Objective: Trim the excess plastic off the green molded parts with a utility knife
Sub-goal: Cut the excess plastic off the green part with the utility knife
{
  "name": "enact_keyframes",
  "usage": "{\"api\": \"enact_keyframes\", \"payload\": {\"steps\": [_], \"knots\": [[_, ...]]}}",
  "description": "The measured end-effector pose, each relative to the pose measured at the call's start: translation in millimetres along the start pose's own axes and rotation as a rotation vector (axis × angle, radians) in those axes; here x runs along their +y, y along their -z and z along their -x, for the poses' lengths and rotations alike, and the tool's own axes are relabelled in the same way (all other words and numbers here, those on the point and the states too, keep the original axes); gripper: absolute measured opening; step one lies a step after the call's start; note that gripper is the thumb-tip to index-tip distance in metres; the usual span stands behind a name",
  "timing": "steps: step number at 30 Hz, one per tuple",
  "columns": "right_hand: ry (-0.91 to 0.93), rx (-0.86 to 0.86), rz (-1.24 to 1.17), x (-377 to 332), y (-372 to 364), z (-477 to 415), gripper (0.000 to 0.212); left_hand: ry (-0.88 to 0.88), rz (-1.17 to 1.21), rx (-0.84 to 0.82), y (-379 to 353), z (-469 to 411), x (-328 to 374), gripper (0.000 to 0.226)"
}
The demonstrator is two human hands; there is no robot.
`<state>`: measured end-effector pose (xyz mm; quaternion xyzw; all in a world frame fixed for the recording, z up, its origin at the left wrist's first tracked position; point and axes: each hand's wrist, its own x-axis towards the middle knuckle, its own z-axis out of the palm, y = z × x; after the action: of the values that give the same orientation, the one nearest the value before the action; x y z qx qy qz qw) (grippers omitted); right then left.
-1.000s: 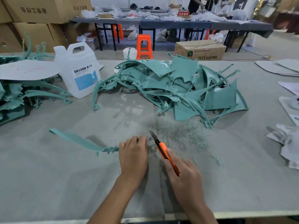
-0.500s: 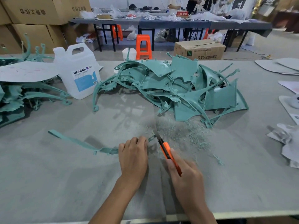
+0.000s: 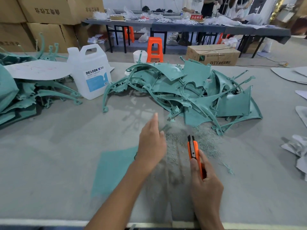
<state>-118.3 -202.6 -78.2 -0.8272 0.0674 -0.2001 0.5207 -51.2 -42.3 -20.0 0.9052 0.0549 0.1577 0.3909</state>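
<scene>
Right hand (image 3: 206, 185) is clenched around the orange utility knife (image 3: 193, 150), thumb along the top of the handle and the nose pointing away from us; the blade is too blurred to say how far it is out. Left hand (image 3: 152, 143) hovers over the table (image 3: 49, 163) with fingers stretched out and gripping nothing we can make out. A flat green piece (image 3: 114, 170), smeared by motion, sits just beside that wrist, and we cannot tell whether it touches the hand. Our judgement is that no cut is under way and a piece is being changed over. For the next cut we would lay the part flat, pin it with the left hand well behind the blade line, and draw the knife away from those fingers in shallow passes along the flash. A drift of fine green shavings (image 3: 204, 143) lies just beyond the knife. The pile of green molded parts (image 3: 191, 90) is behind it at mid-table, and a second heap (image 3: 20, 97) lies at far left. Legible text: the white jug (image 3: 90, 72) reads "DEXCON"; the floor carton (image 3: 214, 54) reads "DTY" plus Chinese characters; the red sign (image 3: 196, 17) reads "不合格区". The print on the stacked cartons (image 3: 46, 10) we cannot read.
</scene>
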Motion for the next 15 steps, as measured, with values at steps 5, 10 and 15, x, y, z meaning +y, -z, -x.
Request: {"api": "enact_keyframes", "payload": {"steps": [5, 10, 15], "knots": [[0.0, 0.031, -0.037, -1, 0, 2, 0.054, 0.143, -0.172, 0.075, 62, 35, -43, 0.043], [0.057, 0.007, -0.072, -5, 0, 9, 0.051, 0.356, -0.588, -0.229, 78, 101, -82, 0.088], [0.231, -0.144, 0.031, -14, 1, 8, 0.037, 0.186, -0.47, -0.187, 63, 86, -81, 0.086]]}}
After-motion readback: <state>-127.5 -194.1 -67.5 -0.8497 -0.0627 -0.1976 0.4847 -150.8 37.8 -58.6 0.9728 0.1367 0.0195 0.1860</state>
